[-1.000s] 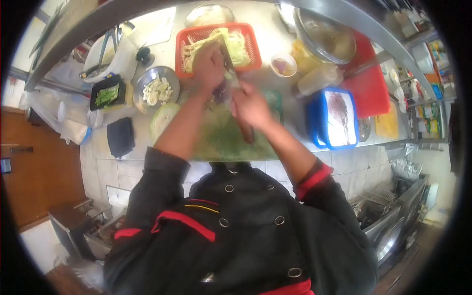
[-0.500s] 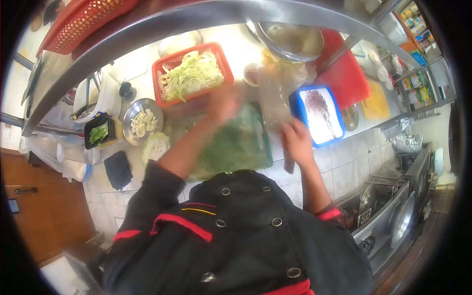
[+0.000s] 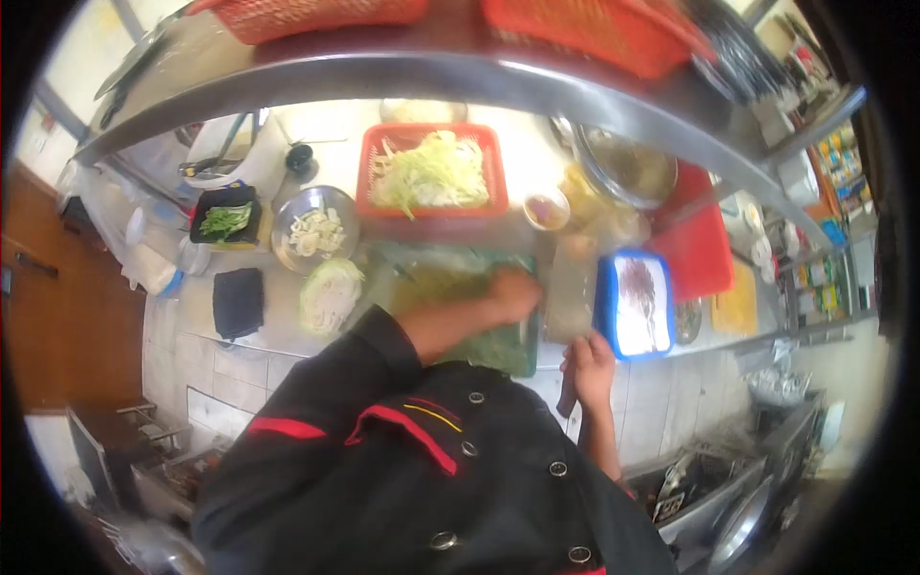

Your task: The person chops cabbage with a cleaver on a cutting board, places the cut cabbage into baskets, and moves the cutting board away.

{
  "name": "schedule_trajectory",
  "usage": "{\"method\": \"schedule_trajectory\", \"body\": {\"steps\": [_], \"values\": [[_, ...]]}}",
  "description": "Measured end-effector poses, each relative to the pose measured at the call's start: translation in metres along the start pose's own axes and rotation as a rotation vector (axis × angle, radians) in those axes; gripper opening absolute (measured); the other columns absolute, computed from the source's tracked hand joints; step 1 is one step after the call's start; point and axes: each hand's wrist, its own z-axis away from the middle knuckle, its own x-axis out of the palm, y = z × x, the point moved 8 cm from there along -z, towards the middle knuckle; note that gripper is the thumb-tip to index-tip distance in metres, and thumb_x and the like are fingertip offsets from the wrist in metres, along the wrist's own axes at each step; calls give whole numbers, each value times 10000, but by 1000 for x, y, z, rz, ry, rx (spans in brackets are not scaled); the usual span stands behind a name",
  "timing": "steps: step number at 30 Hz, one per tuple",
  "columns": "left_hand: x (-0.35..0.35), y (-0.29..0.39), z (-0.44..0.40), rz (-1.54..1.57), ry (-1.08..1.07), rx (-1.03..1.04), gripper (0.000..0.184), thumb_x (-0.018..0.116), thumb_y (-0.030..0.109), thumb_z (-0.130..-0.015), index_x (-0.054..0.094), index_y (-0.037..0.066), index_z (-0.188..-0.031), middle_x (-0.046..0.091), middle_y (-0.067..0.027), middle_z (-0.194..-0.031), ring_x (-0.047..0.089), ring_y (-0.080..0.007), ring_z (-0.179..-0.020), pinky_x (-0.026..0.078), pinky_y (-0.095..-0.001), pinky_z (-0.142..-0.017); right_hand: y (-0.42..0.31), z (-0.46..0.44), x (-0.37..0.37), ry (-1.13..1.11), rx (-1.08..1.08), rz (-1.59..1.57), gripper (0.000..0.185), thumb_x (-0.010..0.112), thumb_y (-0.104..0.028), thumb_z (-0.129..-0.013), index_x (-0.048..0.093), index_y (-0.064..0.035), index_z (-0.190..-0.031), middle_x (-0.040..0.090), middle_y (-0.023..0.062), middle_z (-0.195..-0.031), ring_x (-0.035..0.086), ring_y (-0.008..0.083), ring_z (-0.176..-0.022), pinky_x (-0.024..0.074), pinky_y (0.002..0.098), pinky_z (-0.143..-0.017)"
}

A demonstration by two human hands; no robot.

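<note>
My right hand is closed around the handle of a cleaver. Its broad blade points away from me, between the board's right edge and a blue-rimmed tray with dark red shreds in it. Over the right part of the green cutting board is my left hand, its fingers blurred, so I cannot tell what they hold. Just beyond the board stands a red basket of shredded cabbage. A cut half cabbage lies at the board's left.
To the left are a metal bowl of pale chopped pieces, a black container of greens and a dark cloth. A small sauce cup and a large metal bowl stand behind. A metal shelf crosses overhead.
My left hand has moved from beside the red basket back over the board's right part. The cleaver stays in my right hand beside the board. My view has shifted.
</note>
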Motion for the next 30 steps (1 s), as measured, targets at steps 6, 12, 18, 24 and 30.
{"method": "schedule_trajectory", "body": {"steps": [6, 12, 18, 24, 30], "values": [[-2, 7, 4, -9, 13, 12, 233, 565, 166, -781, 738, 31, -858, 697, -172, -926, 660, -350, -927, 513, -513, -841, -12, -13, 9, -17, -57, 83, 194, 507, -161, -974, 615, -13, -1036, 558, 38, -658, 544, 130, -513, 458, 275, -481], [-23, 16, 20, -119, 79, -74, 207, 625, 215, -714, 752, 89, -818, 659, -136, -914, 586, -306, -975, 491, -449, -886, -8, -21, 7, -29, -89, -68, 145, 522, -128, -974, 615, -23, -1008, 581, 47, -683, 549, 142, -513, 471, 277, -489], [22, 7, 6, 35, -63, -101, 196, 633, 200, -698, 756, 81, -795, 668, -163, -1043, 595, -340, -1059, 486, -499, -907, -13, -11, 9, 5, -31, 33, 124, 535, -126, -968, 604, -28, -941, 581, 44, -680, 556, 134, -529, 473, 277, -480], [2, 19, 24, 48, -37, -11, 190, 634, 142, -688, 751, 59, -815, 686, -179, -993, 632, -356, -1013, 499, -499, -890, -12, -9, 9, 11, -47, 20, 126, 549, -136, -962, 584, -34, -897, 564, 36, -672, 540, 122, -537, 481, 284, -472], [9, 29, 35, 84, -17, 3, 197, 677, 149, -662, 736, 57, -826, 672, -182, -1026, 637, -355, -1003, 502, -512, -879, -9, -13, 7, 28, -87, 108, 145, 530, -129, -965, 618, -14, -975, 592, 54, -676, 564, 142, -496, 458, 275, -450]]}}
